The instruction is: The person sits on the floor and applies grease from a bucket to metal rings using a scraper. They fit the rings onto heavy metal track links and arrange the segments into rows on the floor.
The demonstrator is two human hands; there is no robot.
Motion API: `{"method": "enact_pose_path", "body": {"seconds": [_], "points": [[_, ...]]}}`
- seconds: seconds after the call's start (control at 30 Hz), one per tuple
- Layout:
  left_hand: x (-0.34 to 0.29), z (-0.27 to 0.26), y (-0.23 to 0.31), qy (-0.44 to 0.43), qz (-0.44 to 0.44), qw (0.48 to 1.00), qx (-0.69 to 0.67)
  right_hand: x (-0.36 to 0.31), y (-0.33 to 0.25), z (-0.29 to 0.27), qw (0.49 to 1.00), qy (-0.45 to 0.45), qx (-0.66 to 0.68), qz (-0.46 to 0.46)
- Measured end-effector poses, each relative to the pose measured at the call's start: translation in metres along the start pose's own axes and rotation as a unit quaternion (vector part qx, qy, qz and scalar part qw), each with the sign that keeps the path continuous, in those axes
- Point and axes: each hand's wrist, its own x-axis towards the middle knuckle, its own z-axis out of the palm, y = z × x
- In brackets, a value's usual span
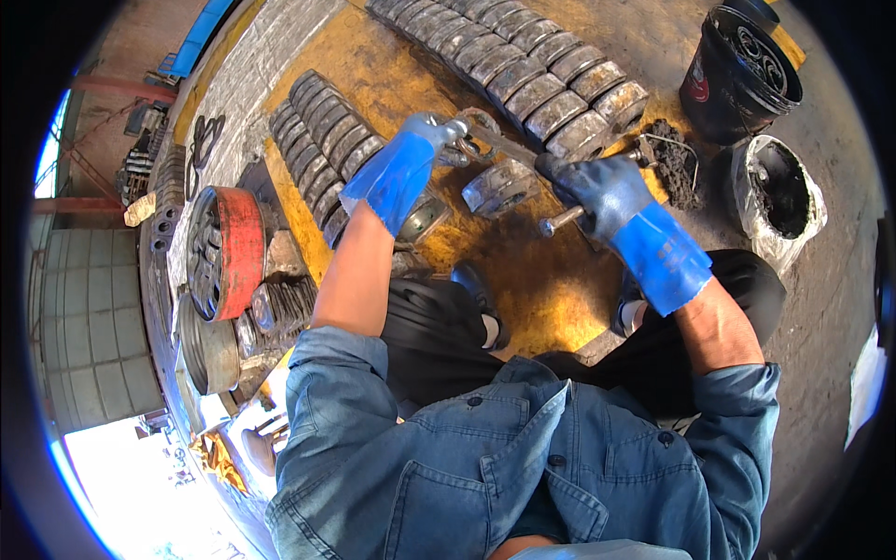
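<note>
My left hand [425, 140], in a blue rubber glove, is closed around a small metal part with a loop or ring [481, 126]; its exact kind cannot be made out. In my right hand [602, 191], whose blue glove is blackened over the fingers, is a flat metal tool [509, 147] with a dark grip. Its blade reaches left to the part in my left hand. A metal rod with a round, bolt-like head [562, 221] sticks out beneath the right glove. Below and between my hands, a single grimy metal roller [501, 189] lies on the yellow floor.
Rows of dirty metal rollers stand at far centre [523, 70] and left [322, 131]. On the right are a black bucket [719, 103] of metal parts, a bag-lined container [810, 201] of black grease, and dark sludge [672, 168]. A red-rimmed wheel [241, 252] stands left.
</note>
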Motion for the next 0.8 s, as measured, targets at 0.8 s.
{"method": "enact_pose_path", "body": {"seconds": [0.8], "points": [[-0.012,0.008,0.012,-0.022,0.050,0.996,0.067,-0.006,0.013,-0.037,0.997,0.006,-0.078,-0.025]]}}
